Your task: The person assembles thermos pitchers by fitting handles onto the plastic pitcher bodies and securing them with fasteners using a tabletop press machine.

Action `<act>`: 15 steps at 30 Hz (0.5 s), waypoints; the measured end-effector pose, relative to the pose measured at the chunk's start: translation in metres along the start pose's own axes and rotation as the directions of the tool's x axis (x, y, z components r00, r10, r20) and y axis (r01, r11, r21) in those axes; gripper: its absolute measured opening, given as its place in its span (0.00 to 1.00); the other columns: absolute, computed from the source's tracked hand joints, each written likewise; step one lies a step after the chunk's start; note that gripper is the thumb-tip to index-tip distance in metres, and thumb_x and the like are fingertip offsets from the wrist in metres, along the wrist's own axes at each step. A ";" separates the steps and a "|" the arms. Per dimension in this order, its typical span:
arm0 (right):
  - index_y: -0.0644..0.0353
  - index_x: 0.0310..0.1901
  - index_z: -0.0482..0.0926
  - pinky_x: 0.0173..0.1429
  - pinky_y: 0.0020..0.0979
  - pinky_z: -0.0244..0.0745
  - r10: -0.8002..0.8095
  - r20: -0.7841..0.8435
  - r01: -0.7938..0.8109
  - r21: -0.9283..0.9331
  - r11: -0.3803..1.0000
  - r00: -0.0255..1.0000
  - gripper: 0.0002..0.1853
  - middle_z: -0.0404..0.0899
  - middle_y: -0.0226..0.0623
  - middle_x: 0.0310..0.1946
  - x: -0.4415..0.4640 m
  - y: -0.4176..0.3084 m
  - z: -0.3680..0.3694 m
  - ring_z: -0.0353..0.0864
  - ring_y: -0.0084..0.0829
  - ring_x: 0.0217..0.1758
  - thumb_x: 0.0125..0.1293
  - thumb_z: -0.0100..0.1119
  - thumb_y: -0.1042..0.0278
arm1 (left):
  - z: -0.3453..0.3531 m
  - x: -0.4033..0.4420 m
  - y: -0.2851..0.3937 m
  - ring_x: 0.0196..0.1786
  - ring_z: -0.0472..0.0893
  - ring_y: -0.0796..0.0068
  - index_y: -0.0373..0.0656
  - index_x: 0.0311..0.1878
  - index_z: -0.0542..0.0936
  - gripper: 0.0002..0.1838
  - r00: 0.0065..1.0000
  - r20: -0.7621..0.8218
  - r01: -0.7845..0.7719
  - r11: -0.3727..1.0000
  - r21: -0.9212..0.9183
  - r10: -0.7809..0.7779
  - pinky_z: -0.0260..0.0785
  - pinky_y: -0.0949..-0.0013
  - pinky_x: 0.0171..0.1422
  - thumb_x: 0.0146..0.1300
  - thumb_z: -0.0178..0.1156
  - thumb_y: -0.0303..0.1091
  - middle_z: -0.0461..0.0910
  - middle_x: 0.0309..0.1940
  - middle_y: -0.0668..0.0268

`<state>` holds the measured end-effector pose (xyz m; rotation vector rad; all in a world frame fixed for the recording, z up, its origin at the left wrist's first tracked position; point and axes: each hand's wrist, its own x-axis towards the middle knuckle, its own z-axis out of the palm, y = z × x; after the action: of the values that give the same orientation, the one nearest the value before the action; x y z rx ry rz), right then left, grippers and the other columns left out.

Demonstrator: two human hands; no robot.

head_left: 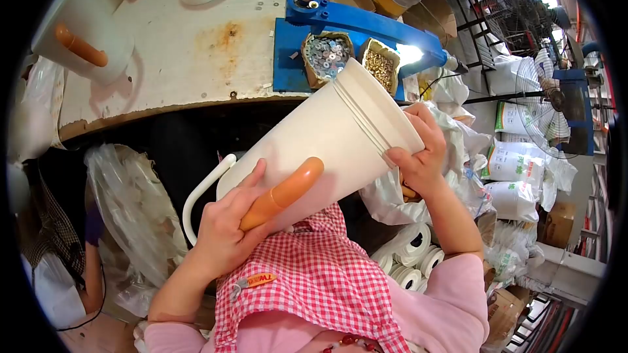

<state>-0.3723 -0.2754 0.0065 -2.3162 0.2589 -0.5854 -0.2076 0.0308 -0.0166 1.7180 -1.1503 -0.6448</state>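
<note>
A tall white plastic jug (314,144) lies tilted across my lap, its wide rim up to the right. An orange handle (284,193) stands out from its side, and a curved white piece (201,196) juts from its lower left end. My left hand (229,225) is closed around the jug at the lower end of the orange handle, with one finger along the white wall. My right hand (422,150) grips the rim, thumb on the outer wall, the other fingers at the edge and partly hidden.
On the worktable (176,52) stand similar white jugs, one with an orange handle (82,46). A blue lever machine (366,26) with a lit lamp stands behind tubs of washers (327,59) and brass-coloured parts (381,65). White round parts (409,248) and plastic bags lie right.
</note>
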 end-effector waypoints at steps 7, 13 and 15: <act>0.65 0.47 0.84 0.46 0.37 0.70 0.119 0.028 -0.116 -0.089 0.989 0.993 0.20 0.75 0.42 0.34 0.025 -0.014 0.017 0.76 0.38 0.39 0.65 0.65 0.55 | 0.018 -0.003 0.001 0.47 0.86 0.46 0.40 0.55 0.77 0.24 0.996 -0.083 -0.020 0.997 0.071 0.026 0.81 0.60 0.48 0.55 0.71 0.31 0.66 0.70 0.37; 0.64 0.44 0.84 0.47 0.39 0.71 0.301 0.086 -0.291 -0.111 0.950 0.950 0.21 0.77 0.43 0.34 0.050 -0.024 0.033 0.78 0.41 0.40 0.71 0.60 0.49 | 0.033 -0.008 0.003 0.36 0.86 0.45 0.35 0.61 0.71 0.29 0.999 -0.019 -0.028 0.986 0.163 0.032 0.80 0.59 0.39 0.59 0.68 0.36 0.57 0.74 0.34; 0.65 0.45 0.83 0.47 0.39 0.72 0.289 0.096 -0.272 -0.158 0.949 0.953 0.22 0.77 0.45 0.34 0.050 -0.022 0.033 0.78 0.41 0.40 0.72 0.58 0.50 | 0.033 -0.007 0.004 0.39 0.86 0.45 0.36 0.60 0.72 0.28 0.999 -0.042 -0.024 0.987 0.157 0.031 0.81 0.60 0.40 0.59 0.69 0.35 0.61 0.72 0.35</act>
<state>-0.3121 -0.2572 0.0177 -2.3826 0.5802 -0.2933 -0.2388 0.0235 -0.0276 1.8357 -1.2183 -0.5080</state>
